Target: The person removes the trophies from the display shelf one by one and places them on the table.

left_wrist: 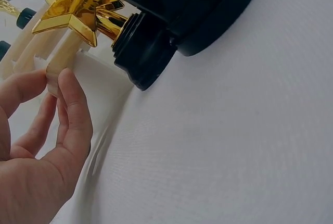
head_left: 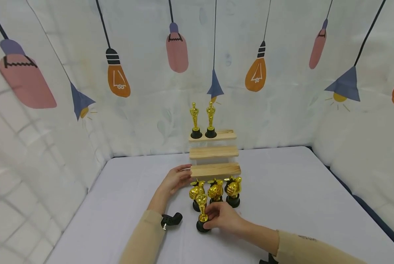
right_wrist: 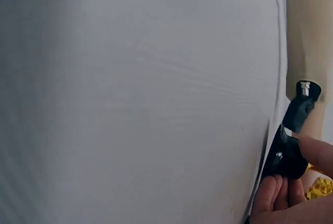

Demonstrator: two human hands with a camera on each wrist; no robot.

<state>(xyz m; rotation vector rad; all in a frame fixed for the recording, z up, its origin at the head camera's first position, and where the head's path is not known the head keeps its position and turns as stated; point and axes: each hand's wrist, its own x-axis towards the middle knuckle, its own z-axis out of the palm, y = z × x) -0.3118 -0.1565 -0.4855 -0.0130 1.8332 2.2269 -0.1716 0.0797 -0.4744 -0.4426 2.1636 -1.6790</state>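
Observation:
My left hand [head_left: 174, 180] pinches the left end of the lowest wooden step [head_left: 216, 170] of a small tiered stand; in the left wrist view, thumb and fingertips meet on that step's end [left_wrist: 54, 75]. My right hand [head_left: 225, 219] holds a gold figure trophy [head_left: 201, 202] low down, fingers around its black base [right_wrist: 289, 159]. This trophy stands upright in the head view, overlapping the left one of the gold trophies [head_left: 215, 189] in front of the stand. A gold star trophy [left_wrist: 78, 8] rises close to my left hand, partly covered by a big black base [left_wrist: 208, 10].
Two gold figure trophies [head_left: 210, 119] stand on the top step [head_left: 225, 135], toward its left. The middle step [head_left: 214, 152] is bare wood. White cloth covers the table [head_left: 282, 190], and a curtain with printed lamps [head_left: 144, 121] encloses the back and sides.

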